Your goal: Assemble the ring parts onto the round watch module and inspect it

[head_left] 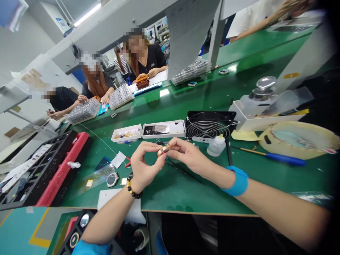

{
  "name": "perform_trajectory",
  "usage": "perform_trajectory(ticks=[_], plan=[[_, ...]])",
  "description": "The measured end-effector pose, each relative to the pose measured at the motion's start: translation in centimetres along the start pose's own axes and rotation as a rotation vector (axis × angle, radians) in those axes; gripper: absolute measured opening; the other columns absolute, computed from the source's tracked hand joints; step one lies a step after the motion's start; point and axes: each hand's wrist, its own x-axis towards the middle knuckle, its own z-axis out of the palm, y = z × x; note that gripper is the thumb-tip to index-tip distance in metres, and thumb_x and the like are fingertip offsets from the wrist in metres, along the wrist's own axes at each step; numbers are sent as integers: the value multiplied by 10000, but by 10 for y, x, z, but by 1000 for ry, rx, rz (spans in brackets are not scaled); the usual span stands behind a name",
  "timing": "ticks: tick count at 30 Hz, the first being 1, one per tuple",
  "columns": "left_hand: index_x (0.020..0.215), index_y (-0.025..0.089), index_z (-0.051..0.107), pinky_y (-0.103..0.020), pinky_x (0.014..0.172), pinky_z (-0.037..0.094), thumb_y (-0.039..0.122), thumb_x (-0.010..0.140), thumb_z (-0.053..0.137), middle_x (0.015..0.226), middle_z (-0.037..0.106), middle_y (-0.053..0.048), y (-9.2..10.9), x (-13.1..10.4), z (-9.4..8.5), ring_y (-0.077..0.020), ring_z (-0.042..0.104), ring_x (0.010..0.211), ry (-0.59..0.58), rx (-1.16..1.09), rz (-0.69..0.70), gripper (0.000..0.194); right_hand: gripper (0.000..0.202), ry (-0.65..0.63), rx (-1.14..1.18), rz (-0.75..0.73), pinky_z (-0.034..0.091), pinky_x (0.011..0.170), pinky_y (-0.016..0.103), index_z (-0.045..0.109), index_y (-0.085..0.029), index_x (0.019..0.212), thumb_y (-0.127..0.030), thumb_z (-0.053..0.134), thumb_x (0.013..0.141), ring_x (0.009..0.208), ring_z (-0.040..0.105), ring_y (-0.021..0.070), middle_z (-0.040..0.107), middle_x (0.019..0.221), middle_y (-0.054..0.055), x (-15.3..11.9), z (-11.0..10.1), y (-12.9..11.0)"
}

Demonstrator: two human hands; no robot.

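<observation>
Between both hands, above the green bench (170,194), is a small gold-rimmed watch case (163,150). My left hand (145,161) grips its left side between thumb and fingers. The thumb and fingers of my right hand (184,152) pinch its right edge. Fingers cover part of the case, so its face cannot be made out. Left of my left wrist lies a round silver watch (112,179) with a dark face. Tweezers (183,171) rest on the bench beneath my right hand.
Behind my hands stand a white parts tray (126,134), a black fan (209,125) and a small bottle (216,146). A blue-handled screwdriver (285,159) and yellowish bowl (302,152) lie right. A black-and-red foam tray (62,170) is left. Co-workers sit across the bench.
</observation>
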Motion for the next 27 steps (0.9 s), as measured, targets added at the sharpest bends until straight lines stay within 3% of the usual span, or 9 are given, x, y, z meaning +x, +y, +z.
perform_trajectory(ticks=[8,16,27], plan=[[879,193,678,-312,741,583,60,744,772,880,747,-42,9,-1,8,-171,714,795,56,55,68,212,373,-147,211,175,499,936,323,624,-210,891,-522,823,844,938,690,171,737,898,12,2,-4,13],[845,186,673,-265,658,559,73,748,759,844,742,-51,13,-1,7,-155,696,759,80,94,116,172,425,-85,165,284,507,925,325,663,-209,872,-562,873,763,885,680,173,714,844,7,1,-4,13],[831,201,620,-287,672,552,86,744,754,801,710,-30,11,-2,10,-157,667,741,85,92,118,197,384,-64,112,271,524,894,305,754,-194,809,-546,892,742,842,670,166,730,852,23,0,-10,20]])
